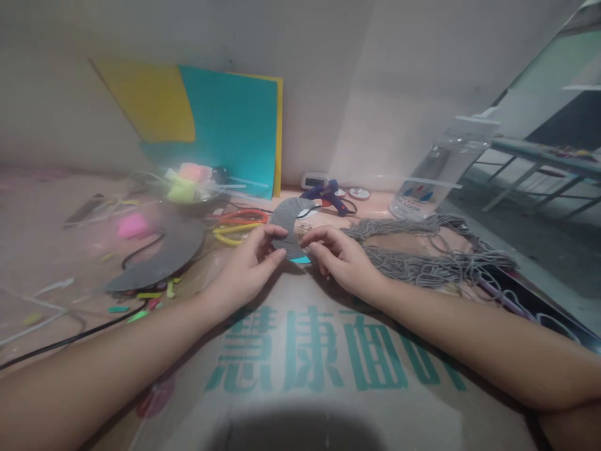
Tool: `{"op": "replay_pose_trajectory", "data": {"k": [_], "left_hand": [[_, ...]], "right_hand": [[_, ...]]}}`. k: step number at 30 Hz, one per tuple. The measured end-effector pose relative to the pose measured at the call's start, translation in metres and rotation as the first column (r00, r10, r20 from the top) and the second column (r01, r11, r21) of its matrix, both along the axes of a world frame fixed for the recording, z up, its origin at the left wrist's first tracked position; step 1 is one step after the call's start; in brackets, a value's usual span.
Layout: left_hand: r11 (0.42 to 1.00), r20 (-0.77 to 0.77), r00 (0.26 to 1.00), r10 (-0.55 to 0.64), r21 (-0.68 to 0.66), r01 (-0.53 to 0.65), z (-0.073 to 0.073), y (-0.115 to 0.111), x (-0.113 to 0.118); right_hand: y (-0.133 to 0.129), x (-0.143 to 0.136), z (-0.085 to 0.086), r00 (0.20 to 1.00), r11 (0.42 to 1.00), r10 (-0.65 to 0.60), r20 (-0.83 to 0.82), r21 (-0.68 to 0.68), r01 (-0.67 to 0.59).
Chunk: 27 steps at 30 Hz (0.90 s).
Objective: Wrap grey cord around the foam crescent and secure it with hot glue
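Observation:
My left hand (260,254) pinches a grey curved piece (287,216), shaped like a crescent, between thumb and fingers. A bit of teal (300,259) shows at its lower edge. Close beside it on the right, my right hand (333,252) has its thumb and forefinger pressed together; whatever is between them is too small to make out. Bundles of grey cord (417,266) lie just to the right of that hand. A second grey crescent (173,257) rests on the table to the left, with a dark cord on it.
Teal (235,125) and yellow sheets (150,100) lean against the wall. A blue glue gun (328,195), a small digital clock (314,181) and a clear plastic bottle (434,169) stand behind. Orange and yellow cords (237,235), a pink lump (133,225) and colored scraps lie left. Green characters mark the table covering (300,413).

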<state>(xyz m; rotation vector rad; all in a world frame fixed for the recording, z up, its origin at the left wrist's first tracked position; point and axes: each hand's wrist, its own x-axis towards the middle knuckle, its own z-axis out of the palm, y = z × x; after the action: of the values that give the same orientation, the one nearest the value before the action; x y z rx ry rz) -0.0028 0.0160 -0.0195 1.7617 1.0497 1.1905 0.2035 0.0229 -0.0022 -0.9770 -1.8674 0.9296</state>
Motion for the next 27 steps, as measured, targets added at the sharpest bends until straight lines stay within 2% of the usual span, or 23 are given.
{"op": "replay_pose_trajectory", "data": {"k": [6, 15, 27], "left_hand": [[0.999, -0.041, 0.999, 0.031, 0.038, -0.029, -0.0006, -0.0014, -0.0005], [0.997, -0.065, 0.997, 0.051, 0.062, -0.047, -0.0010, -0.0015, -0.0003], [0.996, -0.039, 0.998, 0.046, 0.077, -0.043, -0.0008, -0.0030, -0.0007]], "right_hand": [[0.0026, -0.0024, -0.0008, 0.995, 0.988, 0.025, -0.092, -0.150, -0.039], [0.0043, -0.0030, -0.0023, 0.992, 0.986, 0.023, -0.123, -0.160, -0.042], [0.0020, -0.0019, 0.0029, 0.995, 0.961, 0.047, -0.093, -0.266, -0.070]]}}
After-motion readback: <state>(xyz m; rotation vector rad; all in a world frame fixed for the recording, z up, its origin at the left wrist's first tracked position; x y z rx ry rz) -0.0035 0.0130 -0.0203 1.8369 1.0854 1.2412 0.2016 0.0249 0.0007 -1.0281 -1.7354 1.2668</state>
